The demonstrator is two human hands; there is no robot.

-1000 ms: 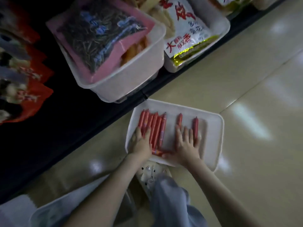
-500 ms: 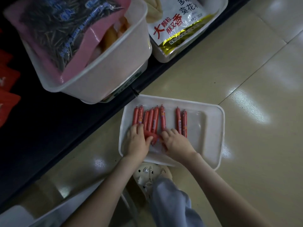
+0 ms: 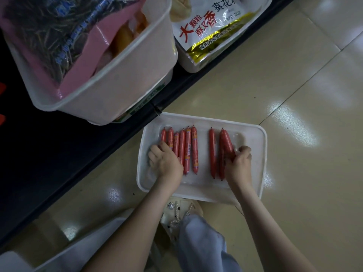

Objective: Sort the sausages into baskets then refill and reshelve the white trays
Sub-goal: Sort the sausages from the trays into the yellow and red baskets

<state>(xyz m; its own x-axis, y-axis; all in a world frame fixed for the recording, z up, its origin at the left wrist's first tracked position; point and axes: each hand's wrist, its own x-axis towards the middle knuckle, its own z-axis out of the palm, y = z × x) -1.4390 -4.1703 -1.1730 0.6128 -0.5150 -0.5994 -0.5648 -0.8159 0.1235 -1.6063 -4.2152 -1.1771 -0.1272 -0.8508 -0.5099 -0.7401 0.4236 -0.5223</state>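
In the white rectangular plastic tray [image 3: 262, 154] on the tiled floor [image 3: 255, 75], I see the right hand [image 3: 238, 163] pinching the rightmost slim red wrapped sausage [image 3: 227, 141], while the left hand [image 3: 165, 161] lies bent-fingered on the left row of red sausages [image 3: 188, 150], grip unclear.

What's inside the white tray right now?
Red sausages: six in a row at the left hand, three at the right hand, which grips one. Anything under either hand is hidden.

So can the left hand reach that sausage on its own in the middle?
Probably yes: the sausage lies uncovered in the white tray, and the left hand rests on the row beside it.
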